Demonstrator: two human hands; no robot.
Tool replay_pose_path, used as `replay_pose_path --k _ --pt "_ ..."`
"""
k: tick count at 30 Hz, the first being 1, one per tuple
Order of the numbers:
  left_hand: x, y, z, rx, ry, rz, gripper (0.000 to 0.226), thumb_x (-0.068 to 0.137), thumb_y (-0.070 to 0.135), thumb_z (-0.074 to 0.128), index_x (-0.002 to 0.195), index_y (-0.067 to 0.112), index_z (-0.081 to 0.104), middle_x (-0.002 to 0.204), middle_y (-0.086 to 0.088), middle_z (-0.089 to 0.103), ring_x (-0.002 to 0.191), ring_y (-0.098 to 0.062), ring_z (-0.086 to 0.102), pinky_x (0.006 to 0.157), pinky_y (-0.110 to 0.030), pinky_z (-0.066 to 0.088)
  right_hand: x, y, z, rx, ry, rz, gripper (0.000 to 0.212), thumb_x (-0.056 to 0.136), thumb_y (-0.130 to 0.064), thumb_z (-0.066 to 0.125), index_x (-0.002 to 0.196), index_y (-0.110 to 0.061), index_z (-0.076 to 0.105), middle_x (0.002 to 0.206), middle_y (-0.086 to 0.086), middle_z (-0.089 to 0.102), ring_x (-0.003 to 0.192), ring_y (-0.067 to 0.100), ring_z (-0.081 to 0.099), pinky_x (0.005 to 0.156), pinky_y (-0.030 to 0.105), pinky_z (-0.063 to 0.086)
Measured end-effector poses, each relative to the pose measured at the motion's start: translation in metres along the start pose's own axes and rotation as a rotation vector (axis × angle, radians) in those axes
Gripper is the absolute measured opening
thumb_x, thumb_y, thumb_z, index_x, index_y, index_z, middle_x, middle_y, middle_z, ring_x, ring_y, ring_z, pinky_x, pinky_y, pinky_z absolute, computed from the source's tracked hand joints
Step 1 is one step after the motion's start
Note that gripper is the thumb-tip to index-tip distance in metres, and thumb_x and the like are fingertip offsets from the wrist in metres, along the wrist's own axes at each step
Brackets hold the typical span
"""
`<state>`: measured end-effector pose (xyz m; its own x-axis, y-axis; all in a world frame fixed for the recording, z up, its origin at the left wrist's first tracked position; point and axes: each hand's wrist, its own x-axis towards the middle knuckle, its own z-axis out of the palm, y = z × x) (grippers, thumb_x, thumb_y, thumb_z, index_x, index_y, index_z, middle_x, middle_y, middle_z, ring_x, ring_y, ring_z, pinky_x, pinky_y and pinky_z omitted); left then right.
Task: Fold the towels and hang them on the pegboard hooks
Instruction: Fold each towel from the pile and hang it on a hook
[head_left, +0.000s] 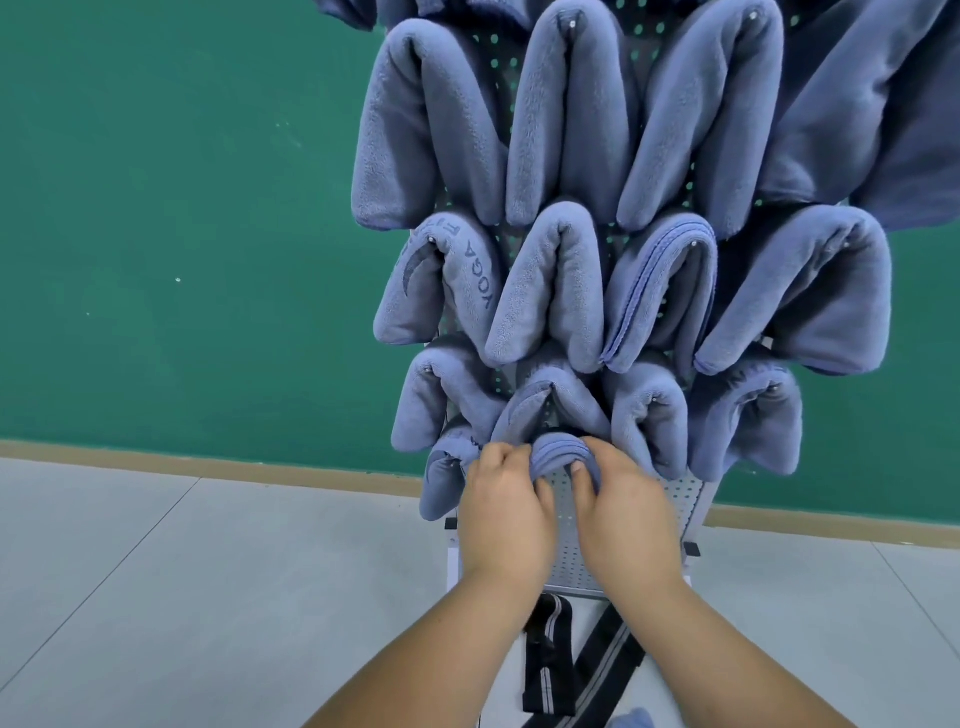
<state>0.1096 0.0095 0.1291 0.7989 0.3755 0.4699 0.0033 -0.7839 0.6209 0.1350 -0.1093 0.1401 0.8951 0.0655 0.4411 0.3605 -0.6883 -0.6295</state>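
Towel (558, 451) gripped, left hand (506, 512), right hand (623, 514)

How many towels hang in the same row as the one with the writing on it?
4. From the left: the lettered towel, the plain towel, the stitched-edge towel and the wide towel at the right end. None there seems hidden.

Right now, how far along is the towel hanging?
Done: hung towels fill the upper pegboard rows. In hand: left hand and right hand grip a folded towel at the bottom row. Left: hooking it; bare pegboard shows to its right.
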Motion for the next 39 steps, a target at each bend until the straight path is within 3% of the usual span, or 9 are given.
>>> replay_pose_path --k 3,6,10,14,19,23,26,31,39 --pt "0.001 0.0 0.009 0.016 0.003 -0.044 0.021 0.093 0.021 0.06 0.111 0.025 0.069 0.106 0.004 0.054 0.094 -0.022 0.058 0.081 -0.042 0.054 0.002 0.003 0.006 -0.065 0.028 0.019 0.017 0.105 -0.03 0.051 0.115 -0.033 0.065 0.091 -0.008 0.07 0.077 0.021 0.063 0.065 0.04 0.054" --pt "0.009 0.001 0.009 -0.075 0.067 -0.104 0.026 0.095 0.019 0.064 0.12 0.027 0.067 0.108 0.006 0.066 0.097 -0.019 0.062 0.083 -0.038 0.054 0.01 0.006 0.012 -0.058 0.06 0.05 0.014 0.106 -0.031 0.052 0.108 -0.031 0.065 0.082 -0.006 0.067 0.074 0.023 0.061 0.061 0.037 0.05" --pt "0.009 -0.009 0.012 0.031 -0.008 -0.139 0.007 0.095 0.021 0.065 0.101 0.023 0.066 0.09 0.004 0.068 0.082 -0.023 0.063 0.07 -0.039 0.052 0.009 0.011 0.025 -0.16 -0.071 0.035 0.012 0.106 -0.037 0.048 0.108 -0.033 0.059 0.083 -0.005 0.065 0.076 0.025 0.064 0.06 0.037 0.048" --pt "-0.001 -0.015 0.017 0.071 -0.08 -0.126 0.013 0.096 0.028 0.059 0.084 0.024 0.056 0.081 0.007 0.062 0.076 -0.021 0.057 0.062 -0.038 0.046 -0.004 0.015 0.03 -0.24 -0.178 0.008 0.029 0.107 -0.046 0.039 0.134 -0.037 0.045 0.1 -0.006 0.068 0.083 0.024 0.067 0.065 0.039 0.054" --pt "-0.009 -0.023 0.011 0.147 -0.202 -0.025 0.011 0.101 0.03 0.053 0.111 0.026 0.057 0.102 0.005 0.062 0.09 -0.021 0.062 0.07 -0.041 0.053 -0.019 0.016 0.02 -0.286 -0.27 -0.008 0.062 0.107 -0.047 0.04 0.162 -0.032 0.016 0.138 -0.002 0.061 0.113 0.026 0.064 0.078 0.038 0.052" --pt "-0.024 -0.027 0.001 0.188 -0.334 -0.01 0.03 0.097 0.024 0.055 0.125 0.032 0.049 0.107 0.005 0.066 0.092 -0.025 0.065 0.07 -0.043 0.056 -0.041 0.019 0.009 -0.296 -0.417 0.02 0.075 0.107 -0.043 0.045 0.165 -0.028 0.0 0.153 -0.001 0.047 0.13 0.022 0.053 0.09 0.038 0.052" --pt "-0.036 -0.033 -0.009 0.24 -0.463 -0.026 0.045 0.095 0.027 0.062 0.137 0.03 0.044 0.121 0.001 0.064 0.106 -0.028 0.065 0.083 -0.044 0.058 -0.056 0.019 0.0 -0.357 -0.504 0.006 0.084 0.106 -0.042 0.049 0.166 -0.025 -0.007 0.165 -0.001 0.033 0.143 0.02 0.042 0.102 0.04 0.051" --pt "-0.058 -0.054 -0.026 0.376 -0.811 0.058 0.069 0.092 0.036 0.066 0.153 0.026 0.035 0.143 -0.006 0.056 0.126 -0.031 0.057 0.102 -0.046 0.052 -0.082 0.028 -0.017 -0.47 -0.636 -0.104 0.079 0.106 -0.04 0.05 0.167 -0.023 0.002 0.173 -0.006 0.015 0.154 0.02 0.026 0.119 0.041 0.039" --pt "-0.14 -0.112 -0.025 0.467 -1.069 0.04 0.066 0.098 0.038 0.064 0.156 0.024 0.037 0.149 -0.006 0.049 0.134 -0.028 0.051 0.108 -0.041 0.046 -0.174 0.093 -0.006 -0.514 -0.923 0.108 0.072 0.104 -0.035 0.053 0.166 -0.028 0.016 0.171 -0.002 0.022 0.15 0.026 0.032 0.114 0.043 0.043"
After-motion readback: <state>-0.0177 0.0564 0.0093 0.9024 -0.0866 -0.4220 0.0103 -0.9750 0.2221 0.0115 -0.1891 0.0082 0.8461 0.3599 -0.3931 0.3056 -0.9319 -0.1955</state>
